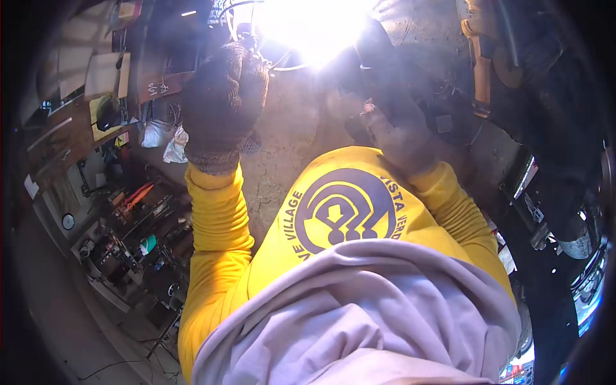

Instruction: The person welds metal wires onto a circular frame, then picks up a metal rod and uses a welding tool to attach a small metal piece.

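A dazzling white glare [314, 29] at the top centre washes out the work there. Just left of it is my left hand [224, 102] in a dark knitted glove. Its fingers are curled closed, up against a thin curved metal piece [247, 32]; what they grip is hidden. Right of the glare my right hand [401, 128] is closed around a dark long-handled tool [378, 54], which points up toward the light. Shadow hides the tool's exact kind and its tip.
Boards and boxes stand on a wooden bench [70, 138] at left, with white bags [157, 133] hanging beside it. Below lie jumbled tools and an orange item [138, 196]. An orange-brown upright piece [478, 64] stands at right. Concrete floor [282, 122] shows between my arms.
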Available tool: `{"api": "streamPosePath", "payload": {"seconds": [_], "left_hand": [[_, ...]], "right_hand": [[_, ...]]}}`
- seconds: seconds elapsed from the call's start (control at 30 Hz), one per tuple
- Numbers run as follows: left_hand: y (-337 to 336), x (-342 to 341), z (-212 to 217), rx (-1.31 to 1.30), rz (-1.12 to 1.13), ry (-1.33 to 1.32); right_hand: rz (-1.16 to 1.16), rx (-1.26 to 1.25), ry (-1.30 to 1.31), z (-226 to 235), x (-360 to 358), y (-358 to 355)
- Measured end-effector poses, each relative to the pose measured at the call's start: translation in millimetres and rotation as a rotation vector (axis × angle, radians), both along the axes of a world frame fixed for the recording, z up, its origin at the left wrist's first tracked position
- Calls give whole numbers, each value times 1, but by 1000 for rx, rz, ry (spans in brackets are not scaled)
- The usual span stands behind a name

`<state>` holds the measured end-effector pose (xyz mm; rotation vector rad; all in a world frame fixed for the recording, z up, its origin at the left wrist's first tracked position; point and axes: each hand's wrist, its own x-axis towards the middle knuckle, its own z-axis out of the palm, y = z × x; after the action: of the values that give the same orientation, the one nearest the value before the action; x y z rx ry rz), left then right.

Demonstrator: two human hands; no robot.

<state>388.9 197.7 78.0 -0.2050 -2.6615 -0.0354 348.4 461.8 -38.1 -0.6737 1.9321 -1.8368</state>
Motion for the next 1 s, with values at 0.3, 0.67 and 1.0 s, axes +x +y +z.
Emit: {"api": "streamPosePath", "payload": {"seconds": [0.3, 0.67, 1.0], "left_hand": [[11, 1, 2, 90, 92, -80], [4, 5, 1, 175, 120, -48], [1, 4, 2, 138, 100, -40]], "right_hand": [[-124, -488, -713, -26, 9, 8], [-54, 230, -211, 12, 3, -1], [-83, 221, -49, 4, 6, -3]]}}
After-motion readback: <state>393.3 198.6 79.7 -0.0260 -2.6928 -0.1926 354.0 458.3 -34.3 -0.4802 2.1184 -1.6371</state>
